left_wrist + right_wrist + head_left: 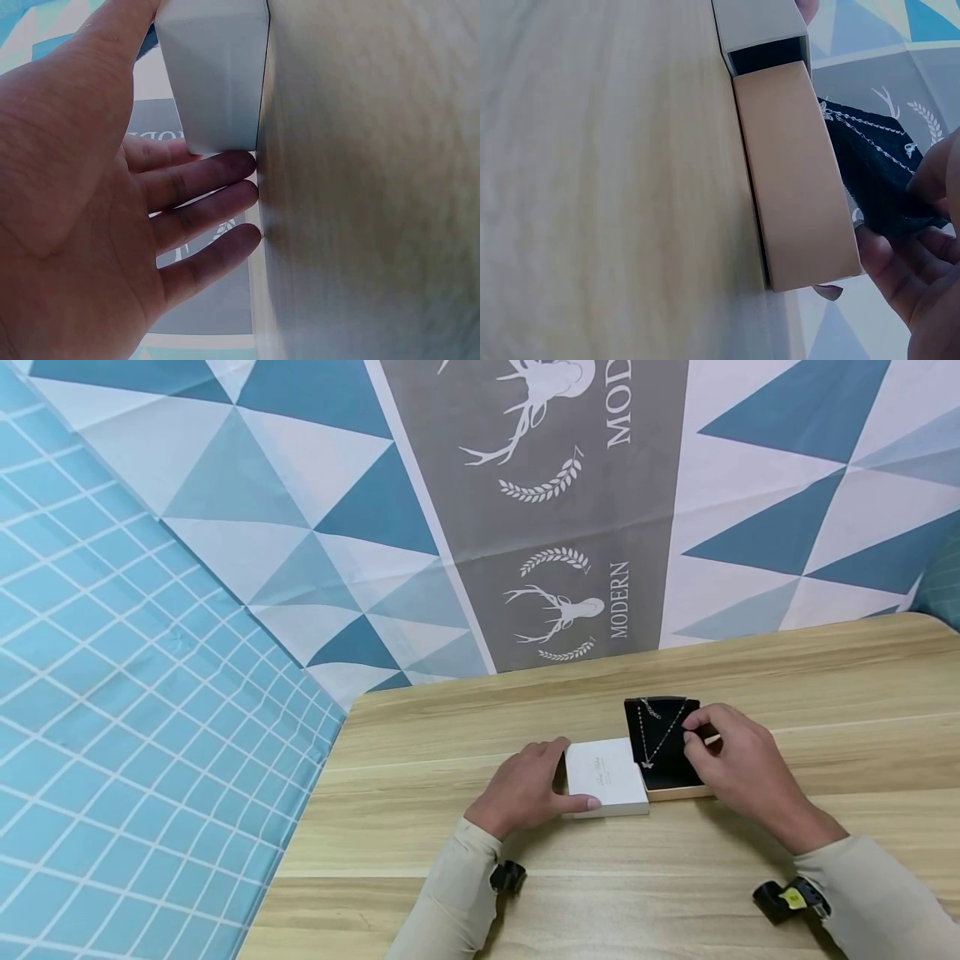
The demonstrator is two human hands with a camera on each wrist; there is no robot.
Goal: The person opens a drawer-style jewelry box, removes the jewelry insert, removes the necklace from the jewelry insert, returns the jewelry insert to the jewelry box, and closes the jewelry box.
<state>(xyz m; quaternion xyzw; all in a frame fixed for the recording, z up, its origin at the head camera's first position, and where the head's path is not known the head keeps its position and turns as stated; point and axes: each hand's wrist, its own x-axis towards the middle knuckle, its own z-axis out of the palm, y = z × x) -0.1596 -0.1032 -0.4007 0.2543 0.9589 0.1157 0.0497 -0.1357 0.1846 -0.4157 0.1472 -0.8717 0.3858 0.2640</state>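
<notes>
A white box sleeve with small print on top lies flat on the table. My left hand holds it, thumb along the near side and fingers at the far left. From its right end sticks out a tan drawer. Over the drawer, a black velvety pad stands tilted up at its far side. A thin silver necklace with a small pendant hangs in a V on it. My right hand pinches the pad's right edge between thumb and fingers; the right wrist view shows the pad lifted above the drawer.
The wood-grain table runs under both hands. Behind it hangs a patterned cloth with triangles and deer heads. A blue gridded cloth borders the table's left edge. Each wrist wears a small black camera.
</notes>
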